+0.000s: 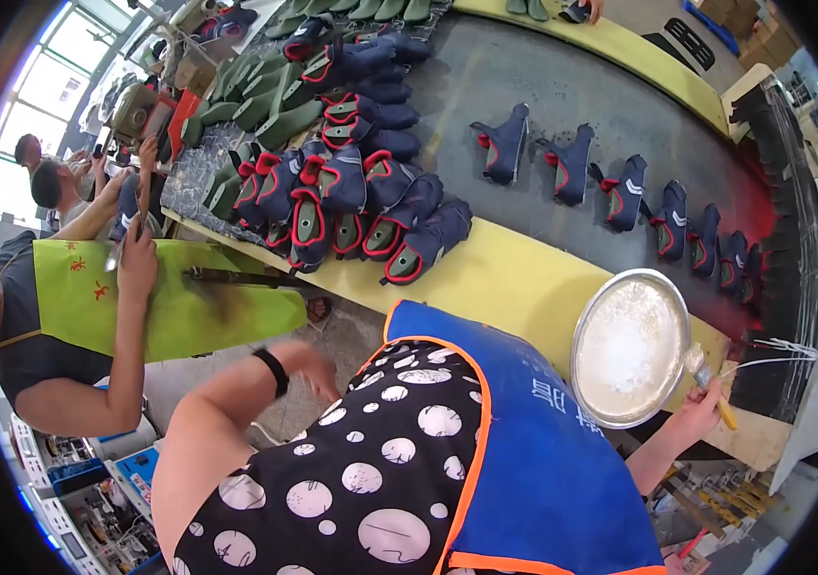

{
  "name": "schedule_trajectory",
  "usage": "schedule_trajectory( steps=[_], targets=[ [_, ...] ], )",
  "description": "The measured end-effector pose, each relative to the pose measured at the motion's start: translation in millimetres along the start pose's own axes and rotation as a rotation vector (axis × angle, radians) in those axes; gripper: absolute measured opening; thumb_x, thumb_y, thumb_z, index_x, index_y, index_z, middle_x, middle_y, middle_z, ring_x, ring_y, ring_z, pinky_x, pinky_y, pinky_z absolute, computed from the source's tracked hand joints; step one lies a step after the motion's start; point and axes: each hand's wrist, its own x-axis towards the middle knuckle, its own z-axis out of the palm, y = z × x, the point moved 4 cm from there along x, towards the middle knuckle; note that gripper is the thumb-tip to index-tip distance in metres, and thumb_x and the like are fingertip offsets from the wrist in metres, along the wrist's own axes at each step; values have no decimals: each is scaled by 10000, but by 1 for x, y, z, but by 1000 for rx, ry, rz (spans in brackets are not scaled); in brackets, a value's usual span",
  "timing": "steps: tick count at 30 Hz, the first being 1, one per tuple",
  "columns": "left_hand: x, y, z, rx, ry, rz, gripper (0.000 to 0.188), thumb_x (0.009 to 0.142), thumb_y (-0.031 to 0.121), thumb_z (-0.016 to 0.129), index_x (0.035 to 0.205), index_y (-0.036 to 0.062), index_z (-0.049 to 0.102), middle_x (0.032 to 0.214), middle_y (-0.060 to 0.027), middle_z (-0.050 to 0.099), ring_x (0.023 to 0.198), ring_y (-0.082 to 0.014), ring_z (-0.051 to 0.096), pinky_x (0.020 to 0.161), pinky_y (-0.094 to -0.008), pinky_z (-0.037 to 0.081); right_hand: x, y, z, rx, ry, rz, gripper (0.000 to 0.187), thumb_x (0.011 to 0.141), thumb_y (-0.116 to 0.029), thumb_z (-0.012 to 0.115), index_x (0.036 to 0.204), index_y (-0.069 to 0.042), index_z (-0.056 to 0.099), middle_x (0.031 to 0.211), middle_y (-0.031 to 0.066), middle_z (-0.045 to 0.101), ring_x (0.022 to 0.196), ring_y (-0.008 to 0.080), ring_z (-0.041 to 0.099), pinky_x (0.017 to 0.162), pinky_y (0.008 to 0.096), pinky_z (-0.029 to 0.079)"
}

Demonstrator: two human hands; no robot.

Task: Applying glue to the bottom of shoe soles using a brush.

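My right hand [693, 418] is closed round a brush [726, 410] with a yellow handle and a metal band. Its pale bristles sit beside the rim of a round metal bowl [579, 372] that holds a thick white paste [627, 340]. My left hand [308, 367], below a black wristband, hangs at my side near the yellow table edge; motion smears its fingers. Navy shoe uppers with red lining, such as this upper [625, 195], stand in a row across the dark belt [466, 81]. More uppers on green lasts [416, 241] crowd together at the left.
Bare green shoe lasts [258, 93] lie piled at the far left. A co-worker in a lime apron [155, 287] stands close on my left, holding a dark upper [128, 201]. Yellow boards [500, 278] edge the belt; dark strips [792, 240] hang at its right end.
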Motion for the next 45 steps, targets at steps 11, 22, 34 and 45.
schedule_trajectory(
  steps=[11, 22, 34, 45],
  targets=[
    [-206, 135, -163, -160, 2124, 198, 305, 778, 359, 764, 758, 69, 672, 700, -101, 606, 675, -296, 635, 604, -413, 498, 3, -8, -16, 10, -14, -30, 129, 953, -156, 640, 958, -53, 563, 748, -16, 499, 635, 51, 400, 581, 221, 333],
    [-117, 158, -312, 405, 1514, -349, 772, 707, 274, 738, 1419, 167, 459, 1307, -171, 586, 1292, -370, 470, 1061, -499, 353, 4, 0, -30, -86, 91, -79, 212, 918, -196, 678, 925, 4, 608, 709, -11, 465, 639, 75, 401, 580, 242, 325],
    [-91, 191, -225, 743, 1408, -673, 627, 976, 267, 473, 1564, 233, 260, 1343, -241, 495, 1218, -399, 474, 1020, -686, 270, -14, 17, -21, 24, 142, -45, 160, 944, -231, 607, 922, -85, 545, 659, -57, 382, 576, 37, 343, 534, 203, 281],
    [-83, 167, -102, 374, 1634, -405, 624, 923, 238, 490, 1528, 204, 341, 1292, -268, 480, 1145, -390, 485, 946, -457, 408, 13, -4, 26, 13, 46, 6, 150, 947, -197, 628, 906, -80, 544, 670, -59, 389, 595, 39, 369, 543, 217, 299]
  ],
)
